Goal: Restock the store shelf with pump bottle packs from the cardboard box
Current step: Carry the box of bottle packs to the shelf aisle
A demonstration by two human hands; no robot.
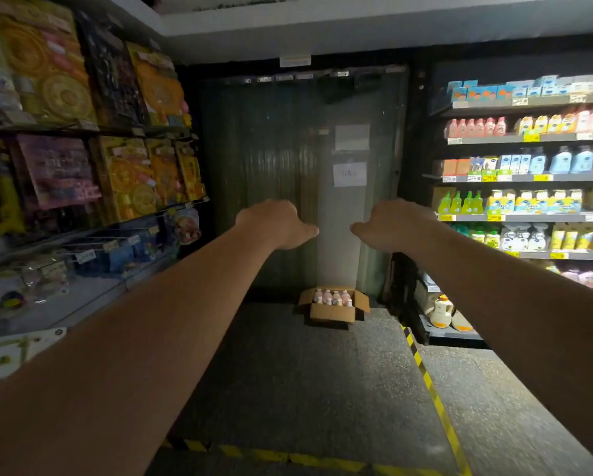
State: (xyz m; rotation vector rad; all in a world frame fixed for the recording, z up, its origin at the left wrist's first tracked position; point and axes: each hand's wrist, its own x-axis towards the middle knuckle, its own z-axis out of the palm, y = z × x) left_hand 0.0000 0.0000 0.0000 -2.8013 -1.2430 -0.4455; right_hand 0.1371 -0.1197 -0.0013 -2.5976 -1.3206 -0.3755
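1. While nothing is gripped, the left hand (277, 223) is held forward, fingers loosely curled.
2. The cardboard box (334, 314) of pump bottle packs (332, 297) is seen well ahead on the floor (288, 389).
3. The right hand (391, 225) is likewise empty and slack.
4. In this dimness, bottles (473, 127) could be knocked off the crowded store shelf (528, 217).

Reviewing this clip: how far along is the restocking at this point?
Done: nothing I can confirm. The cardboard box sits open on the floor by the door, with bottle packs inside. In hand: nothing. The left hand and right hand are stretched forward empty, and the box lies farther down the aisle. Left: lifting packs out and placing them on the right-hand shelf.
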